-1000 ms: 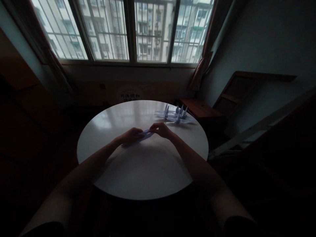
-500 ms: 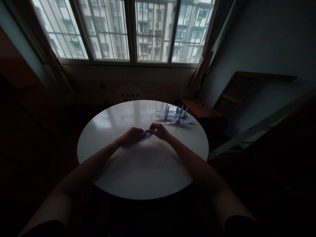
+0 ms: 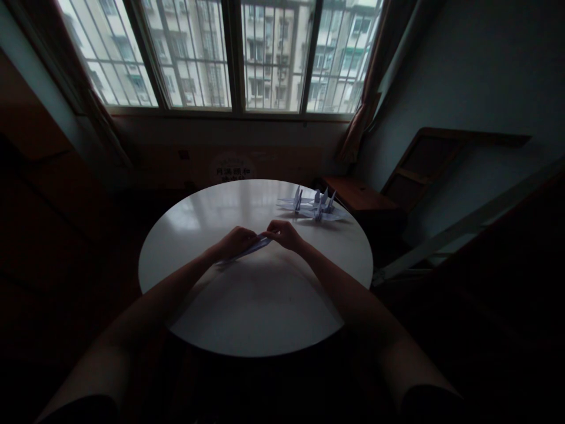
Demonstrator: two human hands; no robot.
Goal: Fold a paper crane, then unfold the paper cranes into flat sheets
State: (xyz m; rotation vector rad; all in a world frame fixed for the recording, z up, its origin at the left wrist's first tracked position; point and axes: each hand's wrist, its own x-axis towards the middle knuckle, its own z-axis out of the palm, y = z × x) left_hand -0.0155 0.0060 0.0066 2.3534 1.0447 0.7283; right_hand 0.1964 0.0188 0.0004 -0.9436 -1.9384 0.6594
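A narrow piece of folded paper (image 3: 252,247), pale and bluish white, is held slanting just over the middle of the round table. My left hand (image 3: 238,240) is closed on its left and middle part, covering much of it. At the upper right end, my right hand (image 3: 283,233) pinches the paper between thumb and fingers. The fingertips of both hands almost meet there. Several folded paper cranes (image 3: 318,212) stand close together beyond my right hand, near the table's far right edge.
The round white table (image 3: 256,312) has a glossy top. A low wooden piece of furniture (image 3: 359,197) stands behind its right side. Against the wall below the barred window (image 3: 273,59) is a brown box-like panel (image 3: 282,162) with printed writing.
My left fingers have shifted slightly toward the right hand along the paper's edge. The paper shows a narrower side now. My right hand stays almost in place, and the cranes are unmoved.
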